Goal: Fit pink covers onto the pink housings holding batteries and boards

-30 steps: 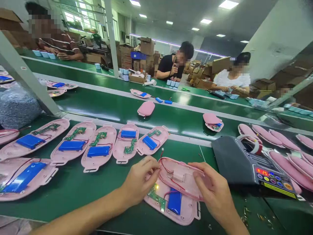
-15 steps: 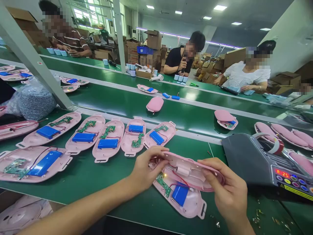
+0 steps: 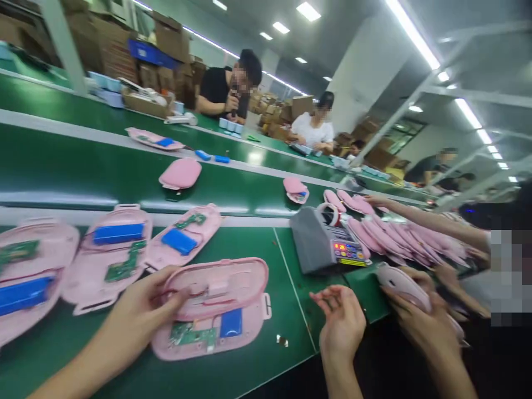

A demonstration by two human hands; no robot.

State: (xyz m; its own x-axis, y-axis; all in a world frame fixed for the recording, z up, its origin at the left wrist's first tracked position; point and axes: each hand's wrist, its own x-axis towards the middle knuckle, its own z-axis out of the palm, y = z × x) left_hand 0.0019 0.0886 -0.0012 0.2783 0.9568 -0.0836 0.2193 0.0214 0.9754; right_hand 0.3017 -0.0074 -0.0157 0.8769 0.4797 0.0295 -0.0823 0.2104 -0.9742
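Holding cover [image 3: 245, 277] by its L end: L hand [image 3: 152, 305], grip narrow, thumb on inner face, fingers partly hidden behind. Cover lies R of that grip, long axis abt L–R, R end angled slightly farther out, inner side w/ white block [image 3: 218, 286] facing cam. It overlaps far part of base [image 3: 253, 332] on desk [image 3: 187, 382]; near strip of base shows, w/ batt [image 3: 231, 323] + PCB [image 3: 193, 335]. Can't tell if cover touches base or hangs just above. Base axis runs roughly same way, end tab [image 3: 266, 306] sticking out past cover on R. R hand [image 3: 343, 318] well apart, off past cover's free end; fingers loosely curled, grip part wide, nothing seen in it, though tips blurred. So L hand nearer, in contact; free end pts roughly twd R side, w/ shiny bits [image 3: 282, 341] on desk between base & R hand. Dispenser [image 3: 310, 244] sits ahead of R hand, a bit L, not touching. Co-worker's hand [image 3: 432, 321] on another shell [image 3: 409, 285], R of R hand.
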